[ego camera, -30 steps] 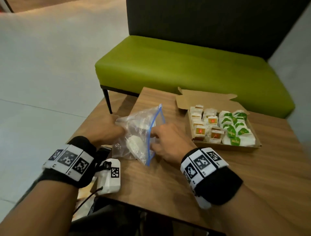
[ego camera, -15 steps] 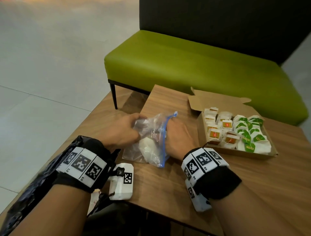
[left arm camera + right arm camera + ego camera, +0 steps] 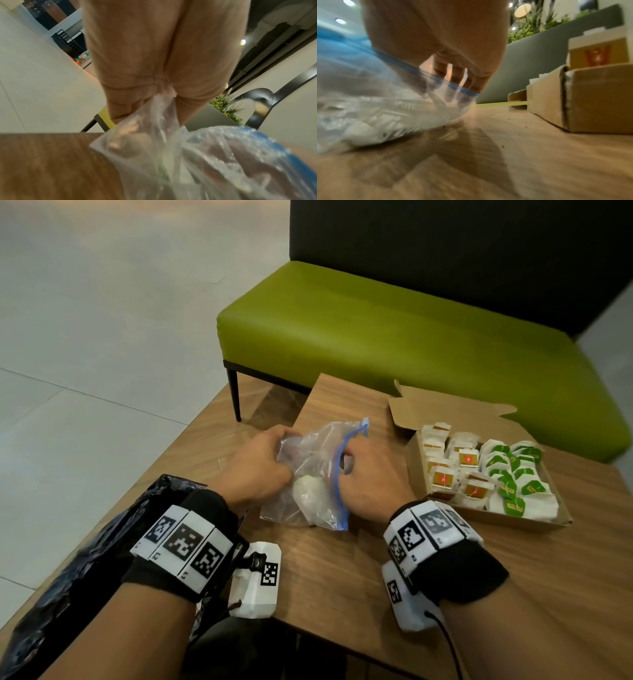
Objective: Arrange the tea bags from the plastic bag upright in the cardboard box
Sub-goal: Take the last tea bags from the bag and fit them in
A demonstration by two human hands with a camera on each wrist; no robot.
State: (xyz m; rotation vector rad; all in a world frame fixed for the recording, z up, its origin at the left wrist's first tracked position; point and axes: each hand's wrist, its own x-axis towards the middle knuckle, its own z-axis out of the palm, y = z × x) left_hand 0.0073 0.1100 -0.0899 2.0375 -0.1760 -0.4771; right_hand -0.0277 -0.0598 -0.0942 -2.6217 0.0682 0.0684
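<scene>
A clear plastic bag [image 3: 315, 474] with a blue zip edge lies on the wooden table, with white tea bags [image 3: 306, 491] showing through it. My left hand [image 3: 274, 453] grips the bag's closed end, bunching the plastic [image 3: 171, 135]. My right hand [image 3: 352, 460] reaches into the bag's mouth. Its fingers [image 3: 453, 81] pass the blue zip, and what they touch is blurred behind the plastic [image 3: 376, 108]. To the right stands the open cardboard box [image 3: 534, 525], holding upright tea bags in rows: yellow-and-red tags [image 3: 455, 467] on the left, green tags [image 3: 513, 477] on the right.
The box's lid flap [image 3: 428, 405] lies open toward a green bench [image 3: 411, 337] behind the table. The table's near edge [image 3: 342, 628] is close to my wrists. A lower wooden surface [image 3: 212, 446] sits to the left. The box's near corner [image 3: 565, 101] is just right of my right hand.
My left hand has come over the bag and now bunches its closed end. My right hand has gone from holding the zip edge to reaching inside the mouth. The bag sits flatter.
</scene>
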